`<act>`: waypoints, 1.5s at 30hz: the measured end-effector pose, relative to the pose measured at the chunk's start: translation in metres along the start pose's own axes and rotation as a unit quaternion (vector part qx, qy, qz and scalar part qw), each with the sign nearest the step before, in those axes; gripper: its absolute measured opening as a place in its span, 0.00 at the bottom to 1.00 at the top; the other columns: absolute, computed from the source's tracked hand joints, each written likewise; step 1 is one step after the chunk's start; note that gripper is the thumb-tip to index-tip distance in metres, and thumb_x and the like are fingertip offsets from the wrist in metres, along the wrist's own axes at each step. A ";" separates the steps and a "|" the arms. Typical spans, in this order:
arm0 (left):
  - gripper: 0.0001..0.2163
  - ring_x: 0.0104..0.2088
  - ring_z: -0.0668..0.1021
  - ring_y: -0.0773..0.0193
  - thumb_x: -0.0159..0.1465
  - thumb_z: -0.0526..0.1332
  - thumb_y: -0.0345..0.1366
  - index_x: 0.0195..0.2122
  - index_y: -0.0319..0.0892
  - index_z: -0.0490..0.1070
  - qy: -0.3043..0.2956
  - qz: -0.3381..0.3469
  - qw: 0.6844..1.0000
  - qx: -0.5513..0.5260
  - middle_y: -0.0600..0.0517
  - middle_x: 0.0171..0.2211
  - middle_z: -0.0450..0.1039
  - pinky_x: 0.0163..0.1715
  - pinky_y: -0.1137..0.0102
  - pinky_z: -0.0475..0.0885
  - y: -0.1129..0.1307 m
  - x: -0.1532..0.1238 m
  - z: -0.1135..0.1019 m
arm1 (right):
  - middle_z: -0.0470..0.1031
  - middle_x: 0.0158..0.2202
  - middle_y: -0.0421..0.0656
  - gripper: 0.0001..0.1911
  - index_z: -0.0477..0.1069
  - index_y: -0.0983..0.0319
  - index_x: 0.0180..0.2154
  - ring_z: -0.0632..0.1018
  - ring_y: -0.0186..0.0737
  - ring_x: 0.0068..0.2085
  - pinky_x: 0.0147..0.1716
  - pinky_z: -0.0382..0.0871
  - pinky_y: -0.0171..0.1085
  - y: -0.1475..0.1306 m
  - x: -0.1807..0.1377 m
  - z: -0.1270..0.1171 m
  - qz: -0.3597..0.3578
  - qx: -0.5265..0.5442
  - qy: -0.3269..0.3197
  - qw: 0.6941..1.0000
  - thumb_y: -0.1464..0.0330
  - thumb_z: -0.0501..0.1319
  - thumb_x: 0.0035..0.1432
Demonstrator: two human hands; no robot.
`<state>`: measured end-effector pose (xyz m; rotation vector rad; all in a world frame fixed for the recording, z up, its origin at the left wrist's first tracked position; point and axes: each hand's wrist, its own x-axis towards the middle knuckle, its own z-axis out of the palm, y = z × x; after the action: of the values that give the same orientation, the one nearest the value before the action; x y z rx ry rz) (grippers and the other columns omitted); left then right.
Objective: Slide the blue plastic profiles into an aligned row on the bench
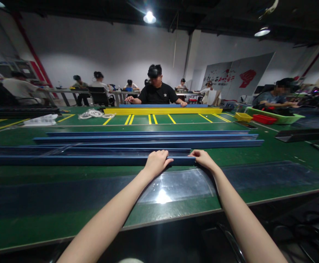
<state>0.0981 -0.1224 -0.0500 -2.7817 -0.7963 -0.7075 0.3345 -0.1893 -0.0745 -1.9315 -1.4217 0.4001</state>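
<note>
The left hand point(156, 162) is clamped on a long, blue, trough-shaped channel point(93, 160) on the green bench point(247, 155); the right hand point(202, 159) meets its end, grip unclear. Probably adjusting that end; steady bracing is called for next.

I've got red and dark characters point(219, 79) on the grey board point(240, 67) in the background, too blurred for me to read, right beside a red fist sign point(247, 78). And there, on a black shirt point(155, 95), I catch a small white mark point(165, 95), illegible too.
</note>
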 end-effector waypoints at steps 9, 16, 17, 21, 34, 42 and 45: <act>0.14 0.32 0.72 0.63 0.61 0.51 0.46 0.31 0.41 0.64 0.014 -0.009 1.000 -0.001 0.52 0.30 0.71 0.30 0.70 0.59 0.001 -0.001 0.002 | 0.72 0.23 0.41 0.13 0.70 0.63 0.24 0.71 0.35 0.27 0.26 0.60 0.30 -0.003 0.000 -0.001 0.003 -0.014 -0.004 1.000 0.60 0.57 0.43; 0.14 0.32 0.71 0.63 0.62 0.49 0.46 0.31 0.41 0.64 0.041 0.012 0.999 0.017 0.52 0.29 0.71 0.31 0.69 0.57 0.001 -0.004 0.007 | 0.70 0.19 0.40 0.17 0.70 0.63 0.23 0.69 0.33 0.23 0.24 0.57 0.30 -0.016 -0.006 -0.005 -0.018 -0.061 0.091 0.994 0.60 0.49 0.50; 0.14 0.32 0.71 0.63 0.62 0.49 0.46 0.31 0.41 0.64 0.045 0.012 0.999 0.015 0.52 0.29 0.71 0.31 0.68 0.57 0.001 -0.004 0.007 | 0.70 0.19 0.40 0.17 0.70 0.63 0.23 0.69 0.33 0.23 0.24 0.57 0.30 -0.018 -0.006 -0.006 -0.021 -0.062 0.131 0.989 0.60 0.49 0.50; 0.14 0.32 0.71 0.63 0.61 0.51 0.46 0.30 0.40 0.64 0.060 -0.001 0.998 0.008 0.52 0.29 0.71 0.35 0.67 0.57 0.003 -0.004 0.008 | 0.70 0.18 0.40 0.20 0.69 0.62 0.22 0.68 0.31 0.21 0.23 0.54 0.30 -0.031 -0.009 -0.005 -0.038 -0.087 0.245 0.965 0.59 0.46 0.54; 0.14 0.33 0.72 0.61 0.58 0.54 0.47 0.29 0.40 0.66 0.006 -0.039 0.999 -0.015 0.51 0.30 0.71 0.31 0.69 0.61 0.002 0.000 -0.002 | 0.76 0.25 0.45 0.23 0.73 0.62 0.23 0.74 0.35 0.26 0.23 0.53 0.31 -0.097 -0.004 0.041 -0.134 -0.376 0.155 0.904 0.64 0.43 0.57; 0.14 0.34 0.72 0.61 0.55 0.57 0.48 0.27 0.42 0.67 -0.080 -0.061 0.995 -0.029 0.51 0.30 0.71 0.27 0.72 0.63 -0.002 0.010 -0.021 | 0.76 0.26 0.47 0.25 0.75 0.62 0.26 0.75 0.38 0.28 0.26 0.58 0.32 -0.101 0.000 0.041 -0.092 -0.380 0.108 0.914 0.62 0.42 0.57; 0.13 0.34 0.72 0.62 0.55 0.58 0.47 0.28 0.42 0.67 -0.102 -0.041 0.993 -0.037 0.53 0.31 0.71 0.27 0.73 0.62 -0.016 0.008 -0.027 | 0.76 0.26 0.48 0.25 0.76 0.61 0.27 0.75 0.38 0.29 0.27 0.59 0.32 -0.102 0.001 0.039 -0.094 -0.383 0.074 0.916 0.60 0.43 0.57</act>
<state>0.0849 -0.1131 -0.0222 -2.9377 -0.9433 -0.4771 0.2383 -0.1582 -0.0320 -2.3076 -1.8013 -0.4658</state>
